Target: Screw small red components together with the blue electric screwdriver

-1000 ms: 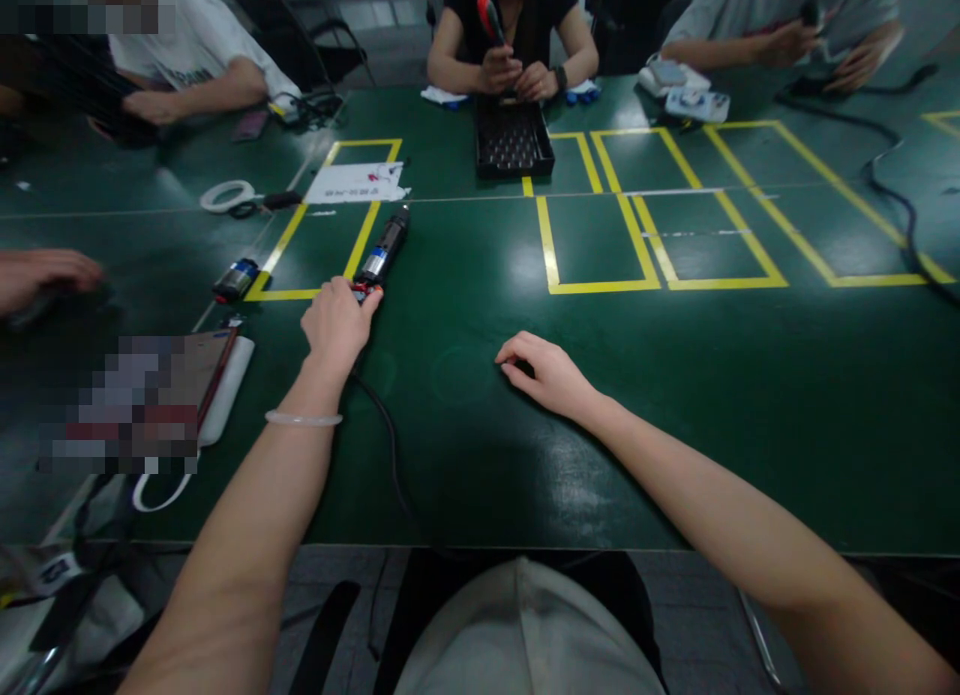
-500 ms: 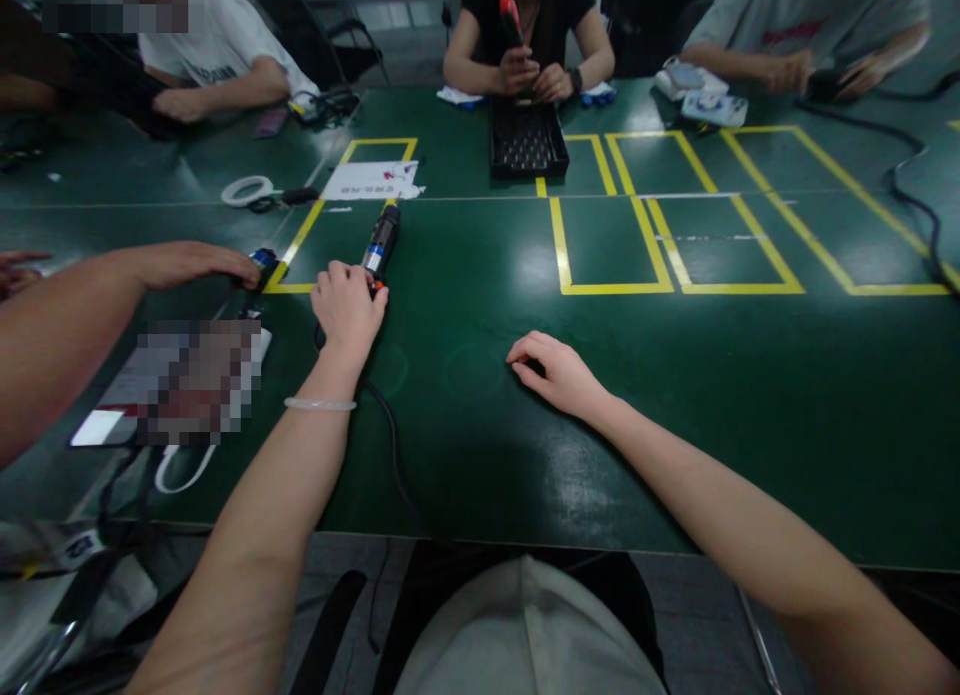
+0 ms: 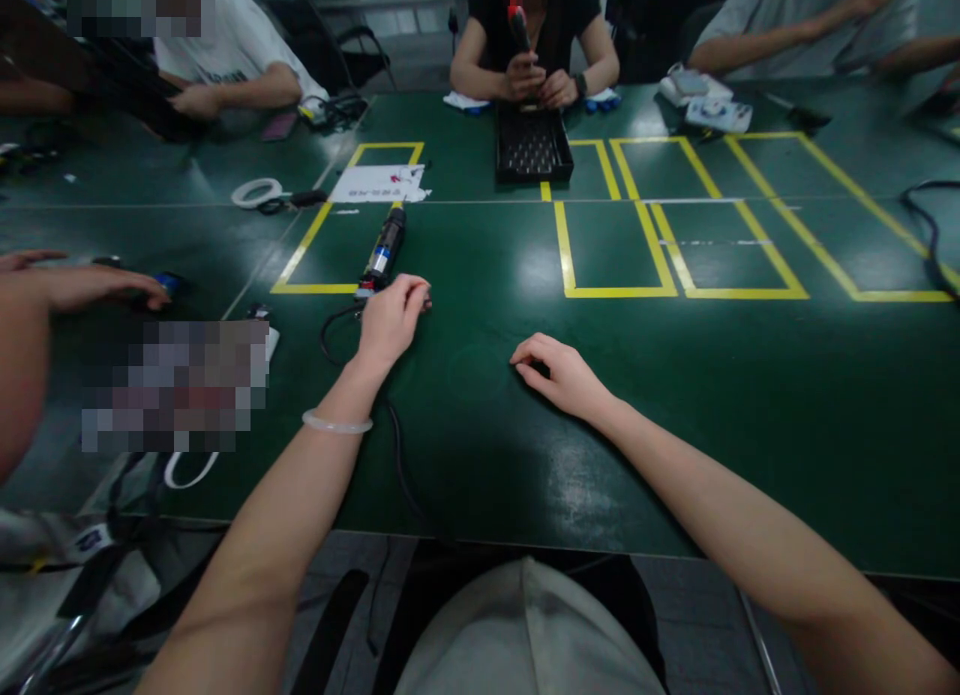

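A black and blue electric screwdriver [image 3: 384, 247] lies on the green table [image 3: 480, 415], across a yellow tape line. Its black cable [image 3: 330, 337] loops left and runs under my left wrist toward the table's near edge. My left hand [image 3: 390, 320] rests just right of the tool's rear end, fingers curled together, off the tool. My right hand [image 3: 562, 375] lies on the bare table near the middle, fingers curled down, nothing visible in it.
A co-worker's hand [image 3: 82, 285] at the left reaches over a small blue and black object [image 3: 166, 283]. Farther back are a white tape roll [image 3: 255, 192], a paper sheet [image 3: 379, 183] and a black tray [image 3: 531, 150]. Several people sit around the far edge.
My left hand has let go of the screwdriver's rear end and moved right. The co-worker's hand has pulled the small blue object leftward. My right hand has stayed put.
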Tool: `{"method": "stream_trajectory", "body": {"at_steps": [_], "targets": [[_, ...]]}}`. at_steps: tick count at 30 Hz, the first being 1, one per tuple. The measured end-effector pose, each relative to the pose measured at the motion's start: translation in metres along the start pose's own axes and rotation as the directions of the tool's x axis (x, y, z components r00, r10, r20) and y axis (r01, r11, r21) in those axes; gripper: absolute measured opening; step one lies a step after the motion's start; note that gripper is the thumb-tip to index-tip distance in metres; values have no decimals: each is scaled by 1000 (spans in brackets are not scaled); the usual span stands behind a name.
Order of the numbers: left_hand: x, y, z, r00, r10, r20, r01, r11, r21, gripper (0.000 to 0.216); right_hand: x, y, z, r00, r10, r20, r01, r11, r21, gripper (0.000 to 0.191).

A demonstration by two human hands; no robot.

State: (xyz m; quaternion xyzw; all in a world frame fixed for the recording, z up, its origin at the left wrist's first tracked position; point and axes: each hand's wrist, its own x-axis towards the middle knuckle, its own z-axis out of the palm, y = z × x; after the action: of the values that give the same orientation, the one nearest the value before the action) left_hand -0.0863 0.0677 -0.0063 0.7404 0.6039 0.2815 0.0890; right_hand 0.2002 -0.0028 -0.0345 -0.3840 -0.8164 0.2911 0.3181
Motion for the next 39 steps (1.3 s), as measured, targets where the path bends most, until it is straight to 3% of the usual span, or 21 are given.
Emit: {"method": "stream_trajectory", "body": {"at_steps": [3,7,10,15,21,27,30,34,39], "targets": [[-16,31,13,968,125,218,-59,956,-286,39,0,-1,3,998,58,-11,-55,985,164,13],[-35,64,27,849,285,444,29,815,-579,56,2,2,7,986,161,45,-161,847,506,26],[-43,75,28,789,330,518,92,770,-631,60,3,3,9,976,192,104,-213,728,652,29],[-45,76,27,768,335,546,136,748,-649,62,3,2,9,960,215,182,-280,655,702,33],[-45,75,31,799,303,520,166,720,-674,55,4,0,8,961,212,177,-274,659,700,31],[-44,73,34,798,265,542,247,676,-694,35,3,4,8,981,193,2,-150,754,640,26],[-43,73,33,820,273,503,178,713,-678,31,2,5,9,985,171,-26,-125,809,574,24],[-41,72,29,865,317,388,-1,776,-631,26,2,5,8,981,190,-47,-130,811,571,23],[-41,73,27,881,324,344,-35,771,-636,24,3,4,6,987,144,-76,-89,869,486,14]]}}
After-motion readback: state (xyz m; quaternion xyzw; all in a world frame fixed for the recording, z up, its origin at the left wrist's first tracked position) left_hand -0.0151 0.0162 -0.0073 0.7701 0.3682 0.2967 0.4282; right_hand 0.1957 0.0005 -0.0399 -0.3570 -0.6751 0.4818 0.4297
